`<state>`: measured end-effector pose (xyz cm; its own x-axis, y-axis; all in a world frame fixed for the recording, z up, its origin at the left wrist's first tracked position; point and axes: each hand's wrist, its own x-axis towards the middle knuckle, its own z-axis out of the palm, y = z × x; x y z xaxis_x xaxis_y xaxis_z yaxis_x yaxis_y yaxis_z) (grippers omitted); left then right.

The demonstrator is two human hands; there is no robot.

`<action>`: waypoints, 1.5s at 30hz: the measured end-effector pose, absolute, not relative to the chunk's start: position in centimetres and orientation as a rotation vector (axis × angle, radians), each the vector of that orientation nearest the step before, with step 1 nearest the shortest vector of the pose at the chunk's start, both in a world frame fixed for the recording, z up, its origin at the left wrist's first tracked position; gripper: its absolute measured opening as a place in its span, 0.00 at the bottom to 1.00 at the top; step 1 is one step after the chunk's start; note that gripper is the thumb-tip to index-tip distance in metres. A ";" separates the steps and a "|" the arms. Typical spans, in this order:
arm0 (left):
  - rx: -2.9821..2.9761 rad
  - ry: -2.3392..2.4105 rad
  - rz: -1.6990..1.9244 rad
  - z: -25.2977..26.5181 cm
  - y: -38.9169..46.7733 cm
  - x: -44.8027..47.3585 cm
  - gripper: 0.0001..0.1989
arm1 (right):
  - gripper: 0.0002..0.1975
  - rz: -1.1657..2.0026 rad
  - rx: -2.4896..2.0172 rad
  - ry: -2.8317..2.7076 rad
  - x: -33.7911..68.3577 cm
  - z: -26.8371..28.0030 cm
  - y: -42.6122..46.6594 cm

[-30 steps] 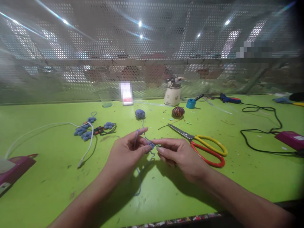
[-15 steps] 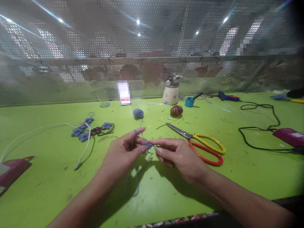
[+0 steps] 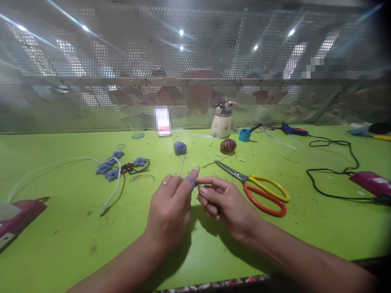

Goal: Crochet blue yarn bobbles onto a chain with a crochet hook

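Observation:
My left hand [image 3: 171, 201] is closed, turned with its back up, and lavender yarn [image 3: 191, 179] loops around its raised index finger. A strand runs from that finger back to a lavender yarn ball [image 3: 180, 148] on the table. Fingertips of my right hand [image 3: 224, 199] pinch together right beside the left index finger, around a thin crochet hook that is almost wholly hidden. The small crocheted piece is covered by my left fingers. Right of my hands lie large scissors [image 3: 265, 195] with one red and one yellow handle, blades apart.
A multicoloured yarn ball [image 3: 228, 145] lies behind the scissors. Blue crocheted flowers [image 3: 111, 169] and a white cable [image 3: 117, 183] are at left. Farther back stand a phone [image 3: 163, 121], a bottle [image 3: 221, 121], and a blue tape roll [image 3: 244, 135]. A glue gun [image 3: 293, 129] lies at right.
My left hand has rolled over from palm side to back up, its fingers folding in and hiding the crocheted piece. Yarn now wraps close on its index finger. My right hand stays nearly in place.

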<state>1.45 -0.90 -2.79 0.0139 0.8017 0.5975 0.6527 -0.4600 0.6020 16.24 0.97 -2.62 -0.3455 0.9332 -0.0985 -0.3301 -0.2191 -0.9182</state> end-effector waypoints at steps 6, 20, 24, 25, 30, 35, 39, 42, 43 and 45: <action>1.086 1.157 1.363 -1.0 -0.2 1.3 0.28 | 0.12 1.566 -0.773 -1.133 16.2 -3.0 0.5; 0.944 0.976 1.306 0.0 0.3 0.0 0.21 | 0.11 1.050 -0.861 -1.614 17.6 -2.6 1.0; 0.976 0.985 1.328 0.0 0.3 -0.2 0.24 | 0.11 0.801 -0.883 -1.776 18.3 -2.5 1.3; 0.984 0.990 1.336 0.0 0.3 -0.3 0.24 | 0.11 0.739 -0.876 -1.815 18.4 -2.4 1.4; 1.004 0.989 1.337 0.2 0.3 -0.8 0.21 | 0.10 0.583 -0.787 -1.947 19.0 -1.8 1.8; 0.970 1.000 1.311 0.4 0.4 -1.0 0.19 | 0.11 0.540 -0.746 -2.026 19.5 -1.5 2.1; 0.972 0.989 1.305 0.5 0.3 -0.9 0.18 | 0.11 0.560 -0.721 -2.027 19.6 -1.5 2.2; 0.977 0.988 1.313 0.6 0.2 -0.9 0.18 | 0.11 0.564 -0.704 -2.018 19.6 -1.4 2.2; 0.979 0.989 1.317 0.6 0.1 -0.8 0.18 | 0.11 0.560 -0.704 -2.017 19.5 -1.4 2.2; 0.979 0.995 1.327 0.7 0.1 -0.7 0.19 | 0.11 0.559 -0.708 -2.015 19.5 -1.4 2.1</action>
